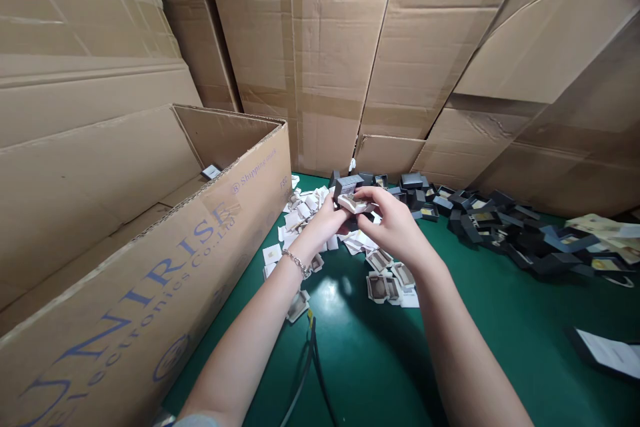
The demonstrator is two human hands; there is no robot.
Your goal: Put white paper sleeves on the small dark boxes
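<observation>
My two hands are close together above the green table. My left hand [330,219] is closed on a small black box [349,184], which is tilted up. In my right hand [384,215], the thumb and fingers curl round a small whitish tray-like insert [353,203] right against that box. Part of both things is hidden behind my fingers. Below and left of the hands lies a heap of white pieces [300,213]. Several similar inserts [379,287] with greyish hollows lie nearer to me, under my right wrist.
A large open carton [250,193] stands at the left, with one small box [211,172] inside. Many small black boxes [487,217] spread across the back right of the green table [480,320]. Stacked cartons [325,47] form a wall behind. Dark cables [313,353] run toward me.
</observation>
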